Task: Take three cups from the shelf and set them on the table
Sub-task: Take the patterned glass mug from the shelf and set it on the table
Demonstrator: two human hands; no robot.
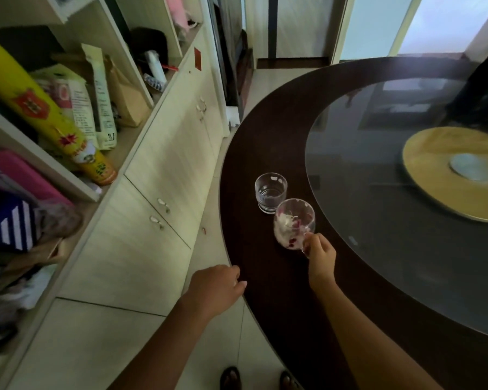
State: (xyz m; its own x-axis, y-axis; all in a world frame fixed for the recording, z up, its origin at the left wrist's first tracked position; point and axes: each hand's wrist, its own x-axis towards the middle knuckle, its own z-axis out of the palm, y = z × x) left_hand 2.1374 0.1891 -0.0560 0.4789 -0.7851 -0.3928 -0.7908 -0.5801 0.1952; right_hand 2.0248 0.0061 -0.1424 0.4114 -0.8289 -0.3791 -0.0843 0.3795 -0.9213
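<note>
A plain clear glass cup (pixel 270 192) stands upright on the dark round table (pixel 254 153), near its left edge. Just in front of it is a second clear cup (pixel 293 222) printed with pink and white flowers. My right hand (pixel 320 253) pinches this cup's handle at its right side; the cup is tilted a little and low over the table. My left hand (pixel 219 285) hovers by the table's edge with fingers curled and nothing in it. The shelf (pixel 76 178) is on the left; no cup shows on it.
The shelf holds a yellow tube (pixel 40 108), paper packets (pixel 96 97), a pink box (pixel 20 173) and cloths. Cream cabinet doors (pixel 164 175) run below it. A glass turntable (pixel 406 192) with a yellow disc (pixel 459 170) covers the table's middle. My feet show on the tiled floor (pixel 209 249).
</note>
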